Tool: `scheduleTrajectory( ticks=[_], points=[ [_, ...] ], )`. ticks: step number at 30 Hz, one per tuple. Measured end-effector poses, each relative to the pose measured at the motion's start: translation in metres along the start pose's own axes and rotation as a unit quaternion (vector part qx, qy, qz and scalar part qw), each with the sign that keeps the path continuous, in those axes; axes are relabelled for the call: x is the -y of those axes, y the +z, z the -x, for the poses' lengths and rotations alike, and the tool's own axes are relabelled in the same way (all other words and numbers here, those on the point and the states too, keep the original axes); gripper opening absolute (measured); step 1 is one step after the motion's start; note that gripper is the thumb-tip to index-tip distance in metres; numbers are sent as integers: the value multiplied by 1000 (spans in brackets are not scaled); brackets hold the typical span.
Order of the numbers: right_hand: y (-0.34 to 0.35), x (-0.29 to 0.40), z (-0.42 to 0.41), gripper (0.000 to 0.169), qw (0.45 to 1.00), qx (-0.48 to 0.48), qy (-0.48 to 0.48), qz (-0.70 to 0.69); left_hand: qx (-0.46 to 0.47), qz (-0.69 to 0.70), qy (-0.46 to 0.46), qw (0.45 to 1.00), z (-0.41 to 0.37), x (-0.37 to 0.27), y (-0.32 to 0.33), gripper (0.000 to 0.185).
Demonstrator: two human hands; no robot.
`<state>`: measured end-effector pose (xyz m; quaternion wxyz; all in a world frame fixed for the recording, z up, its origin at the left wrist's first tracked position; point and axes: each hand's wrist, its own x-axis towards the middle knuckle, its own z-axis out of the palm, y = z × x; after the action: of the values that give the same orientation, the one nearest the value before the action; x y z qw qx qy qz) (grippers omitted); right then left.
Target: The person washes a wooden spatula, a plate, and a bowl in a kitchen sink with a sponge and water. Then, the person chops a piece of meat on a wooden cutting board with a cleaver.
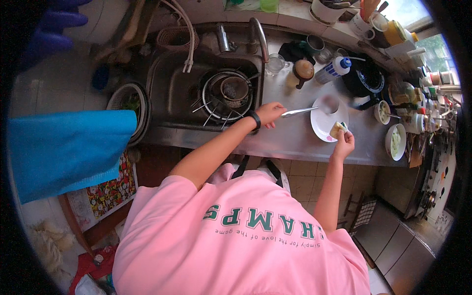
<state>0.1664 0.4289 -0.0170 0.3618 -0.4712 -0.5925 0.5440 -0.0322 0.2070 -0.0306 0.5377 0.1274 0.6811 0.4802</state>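
Observation:
My left hand (271, 113), with a black band on its wrist, is over the counter just right of the sink. Its fingertips are at the near end of a slim metal utensil (299, 111), whose far end reaches over a white plate (320, 127); whether they grip it I cannot tell. My right hand (344, 143) pinches a small pale-yellow piece (337, 129) with green and white on it, above the plate's lower right rim. A blurred pinkish round thing (328, 104) lies on the plate's upper part.
The metal sink (166, 88) at left holds a pot (234, 88) and a rack. Behind the plate stand a glass mug (275, 63), a blue-capped bottle (333, 70) and a black pan (363, 79). Bowls (395, 142) (382, 112) of pale food stand at right. A blue cloth (73, 147) hangs at left.

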Motion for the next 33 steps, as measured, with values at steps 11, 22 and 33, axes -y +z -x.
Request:
scheduleTrajectory(
  ticks=[11, 22, 33],
  points=[
    [27, 28, 6, 15, 999, 22, 18, 40, -341, -457, 93, 816, 37, 46, -131, 21],
    [16, 27, -1, 17, 998, 32, -42, 36, -158, -626, -155, 748, -39, 38, -146, 36],
    [8, 34, -6, 17, 999, 24, -27, 30, -299, -460, 79, 832, 8, 21, -166, 22]
  ],
)
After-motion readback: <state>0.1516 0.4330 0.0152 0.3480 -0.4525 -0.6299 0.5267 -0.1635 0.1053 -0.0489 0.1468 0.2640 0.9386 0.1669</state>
